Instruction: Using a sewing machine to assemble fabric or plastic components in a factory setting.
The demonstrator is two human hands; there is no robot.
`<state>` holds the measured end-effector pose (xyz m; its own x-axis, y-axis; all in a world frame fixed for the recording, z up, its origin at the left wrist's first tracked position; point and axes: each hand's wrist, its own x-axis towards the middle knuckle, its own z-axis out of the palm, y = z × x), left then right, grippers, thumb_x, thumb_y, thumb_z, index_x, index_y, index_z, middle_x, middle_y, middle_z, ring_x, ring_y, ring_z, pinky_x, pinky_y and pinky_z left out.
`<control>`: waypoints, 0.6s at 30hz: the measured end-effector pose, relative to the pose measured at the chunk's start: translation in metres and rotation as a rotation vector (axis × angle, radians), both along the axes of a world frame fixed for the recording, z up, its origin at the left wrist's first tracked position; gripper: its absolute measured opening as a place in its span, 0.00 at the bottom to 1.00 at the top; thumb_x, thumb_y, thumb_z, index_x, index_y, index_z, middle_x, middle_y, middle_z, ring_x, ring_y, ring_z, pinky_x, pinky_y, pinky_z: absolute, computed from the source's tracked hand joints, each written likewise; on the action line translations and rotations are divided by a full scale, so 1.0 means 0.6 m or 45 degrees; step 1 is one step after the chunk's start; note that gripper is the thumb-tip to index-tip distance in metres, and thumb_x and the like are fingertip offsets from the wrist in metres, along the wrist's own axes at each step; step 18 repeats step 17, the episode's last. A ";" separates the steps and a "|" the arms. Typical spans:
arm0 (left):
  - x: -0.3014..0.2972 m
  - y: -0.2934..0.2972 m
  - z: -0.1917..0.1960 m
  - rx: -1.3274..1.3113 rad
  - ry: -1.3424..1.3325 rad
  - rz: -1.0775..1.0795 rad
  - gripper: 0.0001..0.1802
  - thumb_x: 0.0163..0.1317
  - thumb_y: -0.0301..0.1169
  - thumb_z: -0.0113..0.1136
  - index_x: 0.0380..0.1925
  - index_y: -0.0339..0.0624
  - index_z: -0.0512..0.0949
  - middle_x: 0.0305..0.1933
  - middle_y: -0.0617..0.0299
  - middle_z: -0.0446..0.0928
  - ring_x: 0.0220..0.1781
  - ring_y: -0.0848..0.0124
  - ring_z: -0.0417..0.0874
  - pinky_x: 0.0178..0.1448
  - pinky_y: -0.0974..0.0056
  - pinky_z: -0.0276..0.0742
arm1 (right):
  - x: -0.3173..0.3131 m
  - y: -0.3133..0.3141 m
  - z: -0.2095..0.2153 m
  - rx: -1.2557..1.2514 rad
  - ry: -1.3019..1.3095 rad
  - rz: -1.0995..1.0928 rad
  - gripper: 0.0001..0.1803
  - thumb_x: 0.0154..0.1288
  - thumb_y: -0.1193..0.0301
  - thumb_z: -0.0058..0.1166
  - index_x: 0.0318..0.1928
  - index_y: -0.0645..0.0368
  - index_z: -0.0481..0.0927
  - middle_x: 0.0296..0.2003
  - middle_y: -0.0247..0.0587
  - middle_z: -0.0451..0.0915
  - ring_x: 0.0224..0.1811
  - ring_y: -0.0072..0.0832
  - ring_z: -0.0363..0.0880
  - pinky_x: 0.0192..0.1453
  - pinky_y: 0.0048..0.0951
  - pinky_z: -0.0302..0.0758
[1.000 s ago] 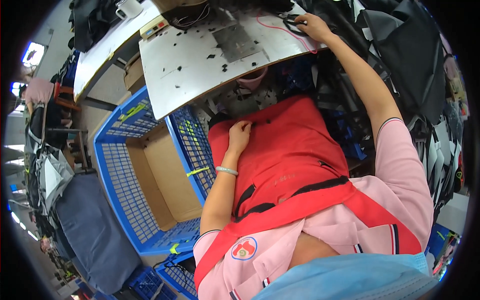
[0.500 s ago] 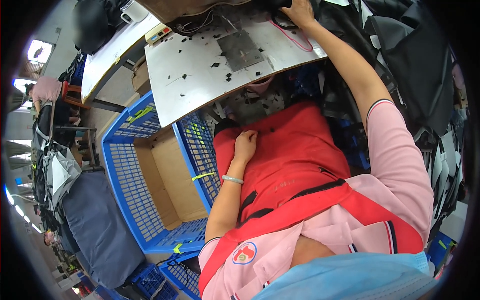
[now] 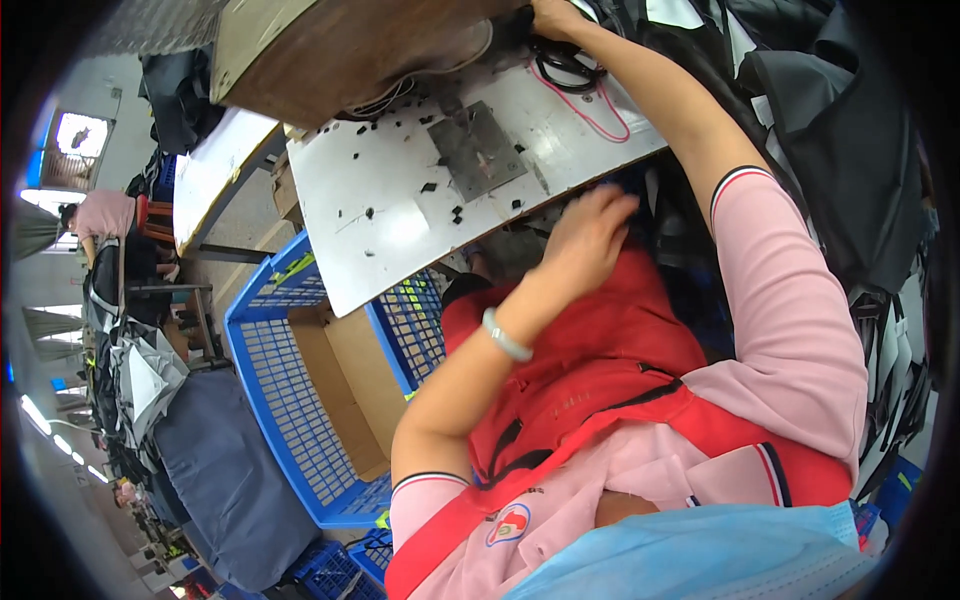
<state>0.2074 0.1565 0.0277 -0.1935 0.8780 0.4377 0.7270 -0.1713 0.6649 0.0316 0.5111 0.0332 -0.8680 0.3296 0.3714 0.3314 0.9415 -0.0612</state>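
My left hand (image 3: pixel 588 238) is raised above the red apron (image 3: pixel 560 400), near the front edge of the white worktable (image 3: pixel 350 250). Its fingers are loosely bent and a little apart, slightly blurred, with nothing visible in them. A pale bangle (image 3: pixel 507 336) circles that wrist. My right hand (image 3: pixel 556 20) reaches to the far side of the table, at the top edge of view. Its fingers are hidden beside a dark part of the bulky brown machine (image 3: pixel 350 60). Close below it lie a coiled black cable (image 3: pixel 566 68) and a pink cord (image 3: pixel 590 118).
A grey metal plate (image 3: pixel 476 152) is set in the tabletop among small black scraps. On the left stands a blue plastic basket (image 3: pixel 262 380) lined with cardboard, beside a dark-blue covered stack (image 3: pixel 235 480). Black sheet material (image 3: pixel 835 150) hangs at right. A person (image 3: pixel 105 215) bends over farther left.
My left hand has lifted off my lap and moved right and forward towards the table edge. My right hand has shifted slightly left and farther away. The view has tilted, showing more of the machine.
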 end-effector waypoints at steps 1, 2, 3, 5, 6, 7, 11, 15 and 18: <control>-0.032 0.027 0.003 -0.016 0.095 0.090 0.20 0.56 0.25 0.60 0.51 0.42 0.76 0.55 0.50 0.73 0.54 0.49 0.74 0.58 0.51 0.72 | -0.026 -0.056 0.016 -0.034 0.001 0.055 0.19 0.54 0.70 0.54 0.49 0.58 0.78 0.45 0.57 0.82 0.54 0.49 0.78 0.55 0.42 0.76; -0.063 0.053 0.008 -0.042 0.220 0.178 0.23 0.56 0.26 0.61 0.55 0.42 0.75 0.59 0.48 0.72 0.58 0.48 0.74 0.62 0.52 0.72 | -0.037 -0.102 0.048 -0.288 0.094 0.119 0.21 0.54 0.69 0.55 0.50 0.59 0.78 0.45 0.58 0.81 0.52 0.51 0.79 0.54 0.43 0.77; -0.081 0.087 0.012 0.010 0.332 0.229 0.25 0.56 0.27 0.62 0.56 0.45 0.74 0.61 0.50 0.71 0.61 0.50 0.73 0.64 0.52 0.69 | -0.030 -0.110 0.075 -0.517 0.189 0.134 0.22 0.54 0.69 0.55 0.51 0.60 0.78 0.45 0.60 0.81 0.50 0.52 0.80 0.52 0.43 0.77; -0.122 0.153 -0.011 -0.122 0.597 0.331 0.27 0.60 0.38 0.61 0.60 0.50 0.72 0.67 0.52 0.67 0.71 0.53 0.64 0.71 0.45 0.58 | -0.028 -0.110 0.132 -0.555 0.258 0.040 0.23 0.55 0.68 0.55 0.53 0.58 0.78 0.44 0.61 0.81 0.48 0.53 0.80 0.53 0.46 0.77; -0.125 0.186 -0.015 -0.217 0.594 0.345 0.27 0.63 0.43 0.58 0.61 0.50 0.72 0.69 0.53 0.65 0.73 0.53 0.61 0.71 0.42 0.54 | -0.016 -0.090 0.139 -0.432 0.436 0.096 0.23 0.55 0.69 0.55 0.53 0.58 0.78 0.44 0.61 0.81 0.49 0.54 0.80 0.53 0.46 0.77; -0.126 0.215 -0.019 -0.315 0.592 0.360 0.28 0.65 0.48 0.54 0.62 0.51 0.71 0.70 0.54 0.64 0.74 0.53 0.58 0.72 0.39 0.51 | -0.004 -0.068 0.142 -0.306 0.607 0.158 0.22 0.55 0.69 0.54 0.53 0.58 0.78 0.44 0.61 0.81 0.49 0.54 0.80 0.54 0.46 0.77; -0.157 0.264 -0.042 -0.447 0.594 0.462 0.31 0.66 0.56 0.48 0.63 0.51 0.71 0.73 0.56 0.62 0.76 0.53 0.56 0.73 0.36 0.46 | 0.011 -0.083 0.178 -0.401 0.501 0.175 0.23 0.55 0.71 0.55 0.54 0.58 0.78 0.46 0.61 0.80 0.51 0.53 0.79 0.55 0.45 0.76; -0.216 0.302 -0.055 -0.450 0.631 0.476 0.33 0.66 0.58 0.46 0.63 0.50 0.70 0.74 0.55 0.59 0.76 0.49 0.55 0.74 0.34 0.45 | 0.024 -0.070 0.149 -0.327 0.402 0.248 0.25 0.55 0.69 0.57 0.57 0.57 0.77 0.50 0.61 0.79 0.54 0.52 0.78 0.58 0.43 0.74; -0.249 0.304 -0.058 -0.520 0.683 0.450 0.36 0.66 0.58 0.46 0.69 0.52 0.64 0.75 0.55 0.57 0.76 0.45 0.54 0.72 0.28 0.43 | 0.040 -0.082 0.140 -0.377 0.193 0.209 0.27 0.55 0.68 0.58 0.58 0.56 0.76 0.52 0.60 0.78 0.56 0.51 0.77 0.60 0.43 0.73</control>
